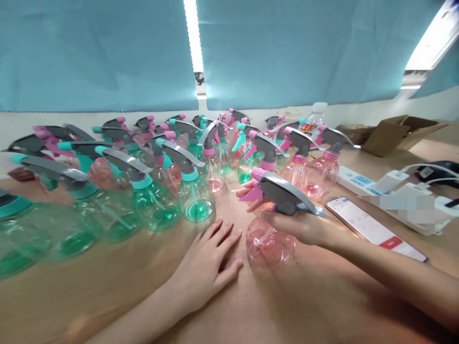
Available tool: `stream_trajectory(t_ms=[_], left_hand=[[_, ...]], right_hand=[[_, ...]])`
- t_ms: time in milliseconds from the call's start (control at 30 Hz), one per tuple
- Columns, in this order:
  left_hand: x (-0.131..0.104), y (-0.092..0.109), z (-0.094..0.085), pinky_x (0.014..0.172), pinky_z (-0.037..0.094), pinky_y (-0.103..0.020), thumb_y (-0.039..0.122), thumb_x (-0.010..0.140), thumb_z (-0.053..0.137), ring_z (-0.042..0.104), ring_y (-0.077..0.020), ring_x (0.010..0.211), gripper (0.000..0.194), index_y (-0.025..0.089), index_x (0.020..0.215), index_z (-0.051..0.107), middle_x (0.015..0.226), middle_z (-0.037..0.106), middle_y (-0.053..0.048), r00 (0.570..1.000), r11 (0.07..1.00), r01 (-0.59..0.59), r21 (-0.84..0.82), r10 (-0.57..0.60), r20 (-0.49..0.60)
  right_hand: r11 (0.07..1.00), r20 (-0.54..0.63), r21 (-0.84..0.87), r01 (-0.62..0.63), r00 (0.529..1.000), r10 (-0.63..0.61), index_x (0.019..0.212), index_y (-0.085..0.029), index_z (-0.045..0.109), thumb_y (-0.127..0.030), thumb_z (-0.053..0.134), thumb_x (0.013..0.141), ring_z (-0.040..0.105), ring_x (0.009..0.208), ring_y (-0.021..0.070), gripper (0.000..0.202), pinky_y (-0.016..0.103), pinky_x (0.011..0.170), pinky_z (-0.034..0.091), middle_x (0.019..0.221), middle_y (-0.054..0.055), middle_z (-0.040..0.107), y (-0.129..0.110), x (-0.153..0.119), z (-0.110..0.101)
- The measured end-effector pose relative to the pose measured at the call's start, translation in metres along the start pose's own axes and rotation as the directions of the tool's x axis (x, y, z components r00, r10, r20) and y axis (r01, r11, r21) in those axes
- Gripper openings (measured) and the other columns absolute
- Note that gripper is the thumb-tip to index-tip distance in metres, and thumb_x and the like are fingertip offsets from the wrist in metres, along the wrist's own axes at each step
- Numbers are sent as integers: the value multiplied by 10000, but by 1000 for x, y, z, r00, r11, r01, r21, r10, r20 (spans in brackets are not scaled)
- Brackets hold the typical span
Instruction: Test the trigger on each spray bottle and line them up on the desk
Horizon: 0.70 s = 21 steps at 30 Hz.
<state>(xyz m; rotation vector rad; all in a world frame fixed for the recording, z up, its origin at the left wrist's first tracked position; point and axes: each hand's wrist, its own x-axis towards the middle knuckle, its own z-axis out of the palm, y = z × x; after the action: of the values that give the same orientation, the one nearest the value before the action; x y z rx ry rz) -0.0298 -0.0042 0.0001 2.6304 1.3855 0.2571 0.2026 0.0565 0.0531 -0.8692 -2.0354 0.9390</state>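
My right hand [294,224] is wrapped round the neck of a pink spray bottle [270,243], just under its grey and pink trigger head. That bottle stands upright on the table, its nozzle turned to the left. Flat on the tabletop beside it lies my left hand [204,263], fingers spread, holding nothing. Beyond its fingertips is a green spray bottle [195,198] with a teal collar. Another green spray bottle [154,203] stands to the left of that one. Behind my right hand are more pink spray bottles [315,174].
Many more spray bottles [114,124] fill the table's left and back. On the right lie a phone [375,229] and a white power strip [358,179] with plugged-in chargers. Farther back are an open cardboard box [387,136] and a clear capped bottle [318,114]. A blue cloth [107,57] hangs behind.
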Motion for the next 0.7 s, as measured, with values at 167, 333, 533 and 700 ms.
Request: stream_trajectory(t_ms=[167, 333, 533, 700], left_hand=[[0, 0, -2, 1109, 319, -556, 448, 977, 481, 290, -348, 1422, 546, 171, 1447, 458, 1534, 381, -101, 1000, 1000, 1, 17, -1, 23], [0, 0, -2, 1111, 316, -556, 449, 975, 484, 289, -353, 1421, 544, 171, 1442, 464, 1529, 391, -102, 1000, 1000, 6, 5, -7, 27], [1, 0, -1, 1113, 309, -561, 457, 975, 477, 287, -347, 1423, 549, 176, 1447, 458, 1533, 384, -97, 1000, 1000, 10, 18, -10, 28], [0, 1, -1, 1109, 317, -560, 456, 975, 477, 291, -348, 1421, 548, 171, 1443, 463, 1530, 388, -103, 1000, 1000, 6, 13, -6, 23]], right_hand=[[1000, -13, -18, -14, 1000, 13, 1127, -291, 620, -163, 569, 762, 669, 767, 215, 391, 328, 671, 544, 826, -7, 703, -2, 1, 0], [996, -59, -91, -27, 998, 21, 1081, -315, 638, -178, 598, 740, 650, 742, 236, 370, 339, 622, 523, 754, -7, 682, 2, 0, 0], [998, -64, -66, -4, 998, 0, 1080, -301, 631, -173, 580, 752, 632, 710, 211, 356, 338, 648, 526, 700, -18, 639, 3, 0, 1], [998, -66, -57, -6, 998, 2, 1030, -281, 634, -181, 569, 771, 602, 659, 181, 285, 319, 643, 516, 653, -32, 590, 2, 0, 2]])
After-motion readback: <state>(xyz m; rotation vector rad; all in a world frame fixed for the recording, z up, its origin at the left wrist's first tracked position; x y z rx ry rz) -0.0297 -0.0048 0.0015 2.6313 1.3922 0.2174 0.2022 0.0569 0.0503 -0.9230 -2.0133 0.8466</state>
